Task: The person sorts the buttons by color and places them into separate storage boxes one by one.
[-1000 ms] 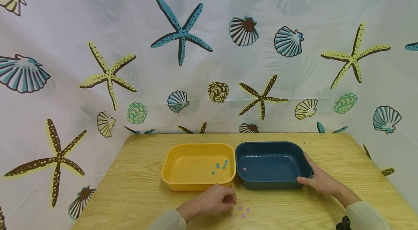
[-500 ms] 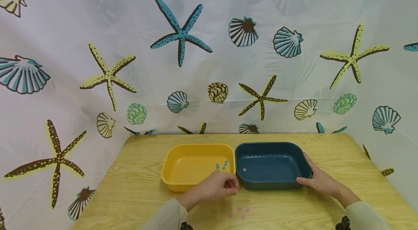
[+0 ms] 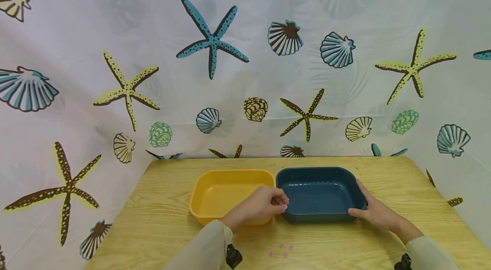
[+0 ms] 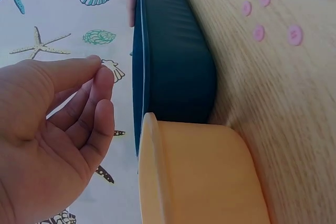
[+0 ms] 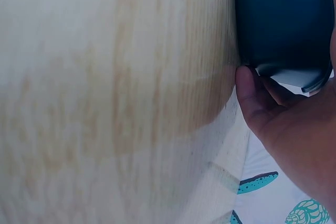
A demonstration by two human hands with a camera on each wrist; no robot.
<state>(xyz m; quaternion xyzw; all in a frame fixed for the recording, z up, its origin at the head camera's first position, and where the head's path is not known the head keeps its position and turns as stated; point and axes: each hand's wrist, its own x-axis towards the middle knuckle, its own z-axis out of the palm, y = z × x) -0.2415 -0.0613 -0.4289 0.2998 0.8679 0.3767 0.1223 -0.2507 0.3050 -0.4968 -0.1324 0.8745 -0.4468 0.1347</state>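
Observation:
My left hand (image 3: pixel 262 205) is over the seam between the yellow tray (image 3: pixel 215 172) and the dark blue tray (image 3: pixel 318 218), pinching a small pink button (image 3: pixel 285 206) between thumb and fingertips. From the left wrist view, thumb and index finger meet beside the blue tray's rim; the button itself cannot be made out there. At the blue tray's right end my right hand (image 3: pixel 377 211) grips the wall, thumb at the near corner. Several loose pink buttons (image 3: pixel 285 255) lie on the table before the trays, also seen in the left wrist view as pink buttons (image 4: pixel 295 35).
Both trays stand side by side on a wooden table (image 3: pixel 153 219). A white curtain (image 3: pixel 245 74) printed with shells and starfish hangs around the back and sides. My left forearm and hand cover part of the yellow tray's inside.
My left hand has risen from the tabletop near the pink buttons and moved forward and right to the blue tray's left rim. The blue buttons in the yellow tray are now hidden. My right hand stays put.

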